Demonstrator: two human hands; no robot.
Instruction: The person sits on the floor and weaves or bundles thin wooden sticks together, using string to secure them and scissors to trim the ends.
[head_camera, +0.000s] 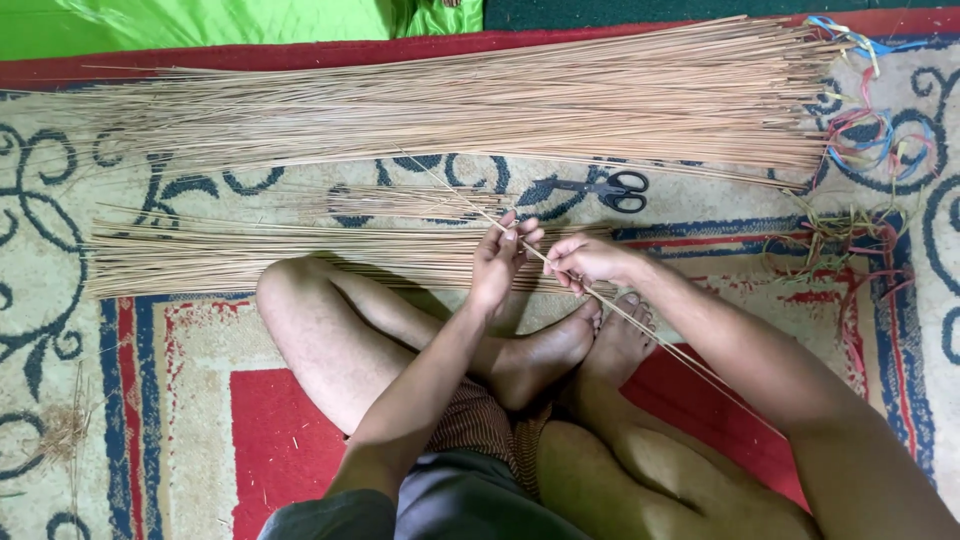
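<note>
I sit cross-legged on a patterned carpet (170, 400). My left hand (500, 262) and my right hand (588, 262) both pinch one long thin stick (650, 338) that runs diagonally from the upper left, between my fingers, down over my feet to the lower right. Just beyond my hands lies a smaller bundle of thin tan sticks (250, 258). Farther away stretches a large pile of the same sticks (480, 105), laid left to right.
Black scissors (605, 188) lie on the carpet between the two stick piles. Coloured ribbon strips (875, 130) and stick scraps (840, 240) are heaped at the right. A green cloth (200, 20) lies along the far edge. My bare legs and feet (560, 350) fill the centre.
</note>
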